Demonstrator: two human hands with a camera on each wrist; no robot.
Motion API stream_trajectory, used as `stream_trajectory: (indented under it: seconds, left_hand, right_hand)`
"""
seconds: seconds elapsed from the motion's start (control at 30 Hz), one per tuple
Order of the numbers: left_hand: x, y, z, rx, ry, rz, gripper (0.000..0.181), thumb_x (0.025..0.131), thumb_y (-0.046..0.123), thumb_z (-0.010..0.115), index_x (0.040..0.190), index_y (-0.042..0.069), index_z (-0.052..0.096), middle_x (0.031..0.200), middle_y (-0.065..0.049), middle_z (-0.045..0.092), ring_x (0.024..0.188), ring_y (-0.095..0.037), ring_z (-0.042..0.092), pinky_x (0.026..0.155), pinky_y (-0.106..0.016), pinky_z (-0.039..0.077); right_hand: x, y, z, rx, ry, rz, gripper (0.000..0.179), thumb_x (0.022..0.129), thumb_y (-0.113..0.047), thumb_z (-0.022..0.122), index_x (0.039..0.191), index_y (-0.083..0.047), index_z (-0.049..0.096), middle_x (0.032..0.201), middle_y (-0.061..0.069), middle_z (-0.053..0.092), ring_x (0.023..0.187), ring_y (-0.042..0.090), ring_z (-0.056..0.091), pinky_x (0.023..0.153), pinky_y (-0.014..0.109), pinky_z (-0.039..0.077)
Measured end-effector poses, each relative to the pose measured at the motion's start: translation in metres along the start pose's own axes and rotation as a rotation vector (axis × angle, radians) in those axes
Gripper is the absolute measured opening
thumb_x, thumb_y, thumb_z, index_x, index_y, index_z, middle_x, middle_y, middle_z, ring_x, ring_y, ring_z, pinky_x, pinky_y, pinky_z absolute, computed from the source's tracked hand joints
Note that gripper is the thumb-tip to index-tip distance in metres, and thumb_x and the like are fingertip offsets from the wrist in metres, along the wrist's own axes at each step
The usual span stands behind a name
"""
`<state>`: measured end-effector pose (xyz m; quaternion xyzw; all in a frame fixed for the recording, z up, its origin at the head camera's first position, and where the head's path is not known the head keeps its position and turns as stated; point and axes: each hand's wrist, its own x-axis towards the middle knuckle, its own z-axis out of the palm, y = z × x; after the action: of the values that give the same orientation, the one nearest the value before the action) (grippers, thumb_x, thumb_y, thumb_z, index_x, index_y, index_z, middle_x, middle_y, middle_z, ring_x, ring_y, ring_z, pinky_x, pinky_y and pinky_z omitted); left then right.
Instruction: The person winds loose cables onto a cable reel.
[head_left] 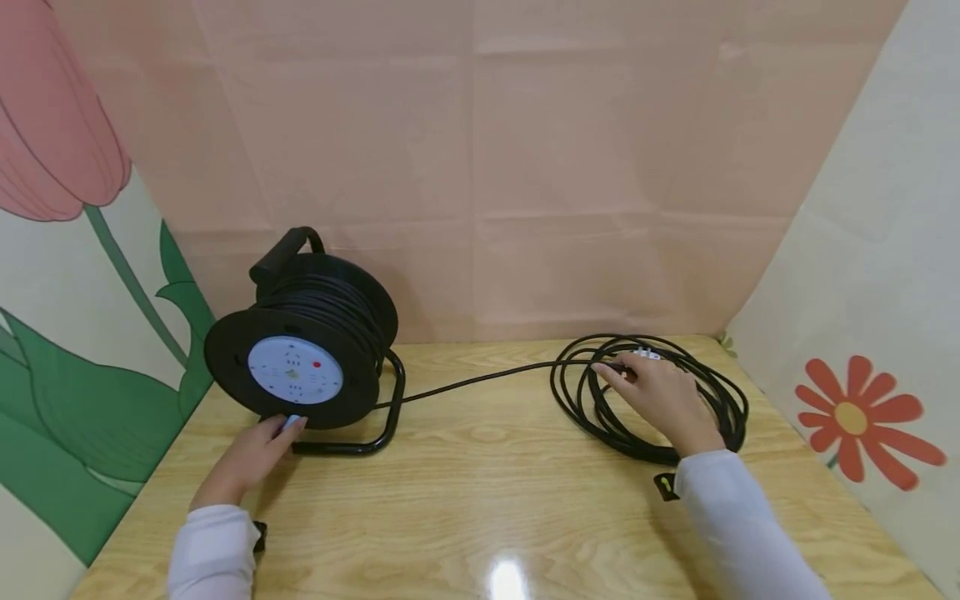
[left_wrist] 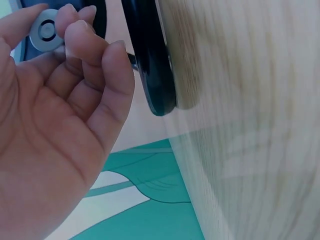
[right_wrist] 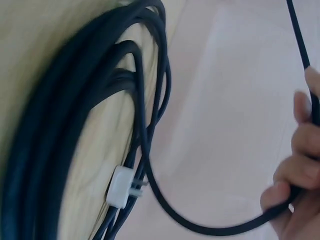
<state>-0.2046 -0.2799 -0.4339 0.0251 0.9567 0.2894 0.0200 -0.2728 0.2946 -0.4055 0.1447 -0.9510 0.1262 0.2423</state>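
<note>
A black cable reel (head_left: 225, 362) with a pale socket panel (head_left: 262, 375) stands at the left of the table. At its lower rim my left hand (head_left: 251, 454) pinches a pale winding knob (left_wrist: 37, 30), its fingertips curled round it in the left wrist view. My right hand (head_left: 667, 400) grips the black cable (head_left: 480, 379), which runs in a nearly straight line from the reel. Under and around that hand lies a loose coil of cable (head_left: 645, 450). A white plug (right_wrist: 120, 186) with metal pins rests on the coil's far side.
The reel stands on a black tubular frame (head_left: 345, 448) with a handle (head_left: 277, 254) on top. A small black tag (head_left: 665, 486) lies by the right sleeve. A pink backdrop (head_left: 480, 167) closes off the back of the wooden table (head_left: 450, 500); flower-printed panels flank it.
</note>
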Motion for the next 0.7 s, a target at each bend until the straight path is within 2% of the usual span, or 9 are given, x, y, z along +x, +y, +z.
stream_trajectory:
  seconds: [0.07,0.13,0.3,0.37,0.5,0.53,0.63,0.7]
  left_hand:
    - [0.000,-0.002,-0.002,0.011,0.005,-0.009,0.057,0.096,0.055,0.034,0.095,0.003,0.057,0.079,-0.007,0.061,0.073,-0.020,0.054,0.070,-0.042,0.046]
    - [0.000,-0.004,-0.004,0.024,0.025,-0.012,0.057,0.096,0.056,0.035,0.092,0.004,0.058,0.078,-0.006,0.060,0.073,-0.020,0.053,0.068,-0.041,0.045]
    - [-0.001,-0.012,-0.007,0.071,0.148,0.019,0.051,0.095,0.055,0.039,0.074,0.009,0.051,0.066,-0.004,0.048,0.064,-0.019,0.046,0.057,-0.034,0.038]
    - [-0.002,-0.013,-0.009,0.077,0.190,0.020,0.051,0.094,0.055,0.040,0.071,0.010,0.047,0.063,-0.003,0.044,0.062,-0.018,0.044,0.055,-0.032,0.036]
    - [-0.003,-0.013,-0.011,0.067,0.212,-0.016,0.052,0.093,0.056,0.040,0.072,0.010,0.053,0.065,-0.003,0.051,0.064,-0.019,0.047,0.055,-0.032,0.037]
    - [-0.004,-0.013,-0.012,0.066,0.213,-0.030,0.054,0.093,0.057,0.040,0.075,0.009,0.056,0.067,-0.003,0.056,0.066,-0.019,0.049,0.056,-0.032,0.038]
    - [-0.005,-0.014,-0.012,0.061,0.220,-0.082,0.059,0.091,0.061,0.041,0.082,0.008,0.065,0.074,-0.003,0.066,0.071,-0.021,0.052,0.057,-0.032,0.040]
    - [-0.006,-0.014,-0.013,0.051,0.252,-0.111,0.060,0.089,0.063,0.043,0.083,0.008,0.068,0.075,-0.003,0.068,0.071,-0.020,0.053,0.056,-0.031,0.040]
  right_hand:
    - [0.007,-0.004,0.002,-0.027,0.042,0.013,0.041,0.087,-0.062,0.049,0.091,-0.025,0.066,0.057,-0.006,0.055,0.045,0.011,0.043,0.034,0.032,0.031]
    - [0.012,-0.008,0.003,-0.028,0.038,0.015,0.046,0.087,-0.064,0.045,0.091,-0.022,0.065,0.054,-0.004,0.053,0.041,0.013,0.040,0.032,0.031,0.027]
    - [0.017,-0.017,0.000,-0.011,-0.079,-0.033,0.046,0.095,-0.058,0.034,0.096,-0.018,0.058,0.056,-0.003,0.049,0.043,0.013,0.038,0.036,0.031,0.031]
    - [0.016,-0.019,-0.001,-0.018,-0.098,-0.058,0.045,0.097,-0.055,0.033,0.100,-0.017,0.057,0.057,-0.004,0.050,0.044,0.013,0.039,0.037,0.031,0.033]
    - [0.013,-0.019,0.002,-0.022,-0.081,-0.067,0.043,0.096,-0.056,0.034,0.100,-0.020,0.058,0.053,-0.005,0.046,0.041,0.012,0.037,0.035,0.030,0.029]
    - [0.013,-0.019,0.004,-0.022,-0.070,-0.063,0.043,0.095,-0.057,0.036,0.099,-0.022,0.059,0.050,-0.005,0.043,0.039,0.013,0.035,0.034,0.030,0.027]
    - [0.012,-0.018,0.009,-0.041,-0.045,-0.043,0.044,0.091,-0.063,0.038,0.082,-0.025,0.058,0.045,-0.007,0.035,0.037,0.013,0.031,0.034,0.029,0.019]
    - [0.011,-0.018,0.011,-0.047,-0.039,-0.024,0.048,0.089,-0.066,0.039,0.069,-0.025,0.053,0.043,-0.007,0.030,0.037,0.013,0.028,0.035,0.028,0.016]
